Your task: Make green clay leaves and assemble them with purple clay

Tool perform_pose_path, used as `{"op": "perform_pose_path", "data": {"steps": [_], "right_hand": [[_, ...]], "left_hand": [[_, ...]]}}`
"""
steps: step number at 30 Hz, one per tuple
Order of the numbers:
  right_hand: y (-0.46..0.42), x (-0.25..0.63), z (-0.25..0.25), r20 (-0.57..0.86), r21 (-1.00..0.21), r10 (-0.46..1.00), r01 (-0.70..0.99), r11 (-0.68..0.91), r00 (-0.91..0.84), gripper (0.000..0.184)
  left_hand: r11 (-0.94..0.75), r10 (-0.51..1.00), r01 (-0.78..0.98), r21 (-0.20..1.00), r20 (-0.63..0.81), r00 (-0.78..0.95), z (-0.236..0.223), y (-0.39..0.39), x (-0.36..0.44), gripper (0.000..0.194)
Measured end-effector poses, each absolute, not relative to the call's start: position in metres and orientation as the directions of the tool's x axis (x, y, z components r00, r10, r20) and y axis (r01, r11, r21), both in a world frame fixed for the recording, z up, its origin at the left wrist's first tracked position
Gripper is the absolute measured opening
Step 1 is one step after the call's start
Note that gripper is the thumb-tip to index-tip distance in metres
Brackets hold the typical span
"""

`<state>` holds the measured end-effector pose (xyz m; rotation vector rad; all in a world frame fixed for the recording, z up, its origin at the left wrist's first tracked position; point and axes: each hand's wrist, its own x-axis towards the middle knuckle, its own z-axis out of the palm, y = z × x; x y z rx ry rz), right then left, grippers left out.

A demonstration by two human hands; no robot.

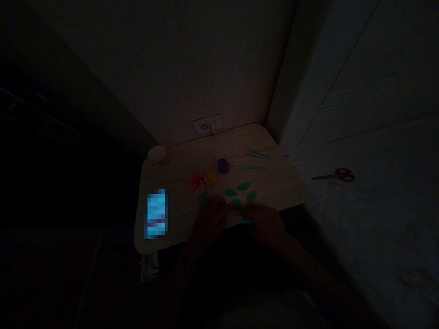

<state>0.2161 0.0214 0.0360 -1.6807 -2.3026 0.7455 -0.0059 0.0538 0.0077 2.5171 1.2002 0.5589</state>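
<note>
The nearest green piece [236, 202] lay crosswise just beyond the right hand [259, 220], slightly farther from the left hand [211, 214]; darkness hid whether either hand gripped anything.

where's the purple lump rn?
Head view, near the middle of the tabletop: the purple lump sits just right of and beyond the orange piece, left of the thin blue sticks.

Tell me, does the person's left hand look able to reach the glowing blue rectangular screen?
Probably yes: a stretch of pale wooden tabletop lies between the left hand and the glowing blue screen, and nothing visible blocks it. It's too dark to tell whether that hand's grip is free.
</note>
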Motion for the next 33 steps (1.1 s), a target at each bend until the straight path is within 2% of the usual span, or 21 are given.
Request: {"op": "perform_pose_path", "data": {"steps": [10,14,20,26,30,33], "right_hand": [[0.013,0.232,0.033,-0.109,-0.574,0.943,0.794,0.198,-0.314,0.064],[0.013,0.234,0.034,-0.129,-0.543,0.938,0.815,0.205,-0.322,0.069],[0.018,0.224,0.036,-0.12,-0.501,0.926,0.827,0.256,-0.359,0.071],[0.022,0.219,0.035,-0.14,-0.492,0.921,0.833,0.253,-0.363,0.071],[0.02,0.225,0.03,-0.099,-0.528,0.922,0.805,0.27,-0.374,0.071],[0.018,0.234,0.026,-0.067,-0.559,0.944,0.796,0.232,-0.322,0.069]], "left_hand": [[-0.647,0.762,0.706,0.289,0.198,0.617,0.006,0.046,-0.009,0.049],[-0.648,0.76,0.706,0.286,0.197,0.619,0.004,0.044,-0.011,0.054],[-0.657,0.753,0.698,0.285,0.207,0.624,0.005,0.045,-0.011,0.051],[-0.643,0.764,0.693,0.326,0.202,0.613,0.004,0.046,-0.012,0.053],[-0.618,0.782,0.687,0.383,0.206,0.588,0.005,0.045,-0.012,0.048],[-0.629,0.773,0.687,0.364,0.204,0.601,0.009,0.046,-0.01,0.052]]}}
